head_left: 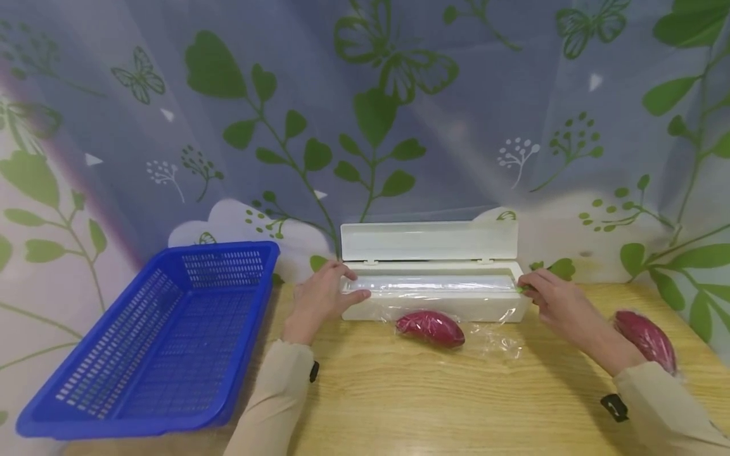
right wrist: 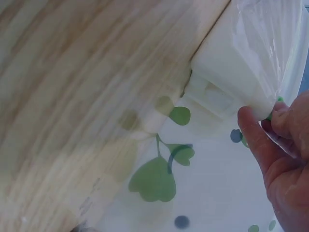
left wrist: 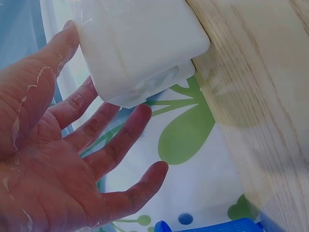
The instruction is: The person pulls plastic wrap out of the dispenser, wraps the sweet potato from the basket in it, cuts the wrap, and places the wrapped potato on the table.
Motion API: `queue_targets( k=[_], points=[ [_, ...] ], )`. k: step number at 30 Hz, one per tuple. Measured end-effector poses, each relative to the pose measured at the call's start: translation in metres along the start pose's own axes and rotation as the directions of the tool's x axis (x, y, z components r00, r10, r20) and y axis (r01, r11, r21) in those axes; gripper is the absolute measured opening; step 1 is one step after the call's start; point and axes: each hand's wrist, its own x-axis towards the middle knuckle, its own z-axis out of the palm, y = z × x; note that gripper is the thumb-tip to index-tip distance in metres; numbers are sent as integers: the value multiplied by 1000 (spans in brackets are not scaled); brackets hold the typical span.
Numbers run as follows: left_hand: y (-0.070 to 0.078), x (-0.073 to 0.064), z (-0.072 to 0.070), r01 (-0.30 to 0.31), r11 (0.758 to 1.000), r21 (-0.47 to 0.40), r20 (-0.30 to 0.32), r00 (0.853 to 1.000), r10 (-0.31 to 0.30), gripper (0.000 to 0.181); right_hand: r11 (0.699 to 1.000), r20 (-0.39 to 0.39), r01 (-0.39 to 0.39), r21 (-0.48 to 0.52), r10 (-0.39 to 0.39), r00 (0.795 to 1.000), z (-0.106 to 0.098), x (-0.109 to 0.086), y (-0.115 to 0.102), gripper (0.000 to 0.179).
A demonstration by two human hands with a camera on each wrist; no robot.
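A white cling film dispenser (head_left: 433,309) stands at the table's back edge, its lid (head_left: 429,242) raised. Inside lies a roll of clear film (head_left: 422,283), with film drawn over the front. On that film, before the box, rests a dark red, elongated fruit or vegetable (head_left: 431,329). My left hand (head_left: 320,296) is at the dispenser's left end; in the left wrist view its fingers are spread, the thumb against the box. At the right end, my right hand (head_left: 556,305) pinches a small green slider (right wrist: 276,107), partly hidden by the fingers.
A blue plastic basket (head_left: 225,405) stands to the left. Another dark red piece (head_left: 647,339), wrapped in film, lies by my right forearm. A patterned curtain (head_left: 308,126) hangs directly behind the wooden table (head_left: 410,405).
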Motion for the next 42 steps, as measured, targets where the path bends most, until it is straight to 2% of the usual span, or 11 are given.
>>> queue_targets(
  k=[6, 11, 16, 20, 22, 25, 30, 32, 34, 40, 42],
  points=[
    [2, 1, 2, -20, 1000, -3, -13, 1000, 20, 51, 1000, -17, 7, -6, -7, 1000, -3, -1, 0, 39],
    [4, -2, 10, -59, 997, 58, -78, 995, 64, 39, 1000, -22, 21, -13, -21, 1000, -3, 0, 1, 35],
    [9, -6, 16, -122, 987, 101, -185, 973, 139, 18, 1000, -28, 26, -13, -26, 999, -3, 1, 2, 36],
    [13, -5, 16, -184, 972, 147, -226, 950, 214, 12, 1000, -28, 26, -11, -26, 999, -2, 1, 2, 38],
    [14, -5, 18, -207, 963, 170, -229, 943, 243, 12, 999, -32, 31, -10, -31, 999, -1, 0, 3, 38],
    [13, -5, 21, -219, 960, 175, -229, 939, 256, 10, 999, -32, 39, -3, -39, 999, 0, -1, 4, 29],
    [7, -11, 24, -228, 961, 160, -229, 938, 260, 11, 999, -40, 50, -6, -50, 998, 3, -2, 5, 31],
    [4, -14, 23, -242, 956, 166, -230, 933, 277, 12, 999, -41, 49, -9, -49, 998, 3, -2, 4, 37],
    [2, -19, 22, -256, 950, 181, -229, 928, 293, 13, 999, -38, 44, -7, -44, 998, 3, -2, 4, 36],
    [-8, -28, 18, -240, 942, 233, -199, 937, 288, 13, 999, -27, 44, -5, -44, 999, 1, -2, 4, 14],
    [-11, -29, 17, -240, 942, 235, -195, 938, 288, 13, 999, -26, 48, -3, -48, 999, -1, -2, 4, 13]
  ],
)
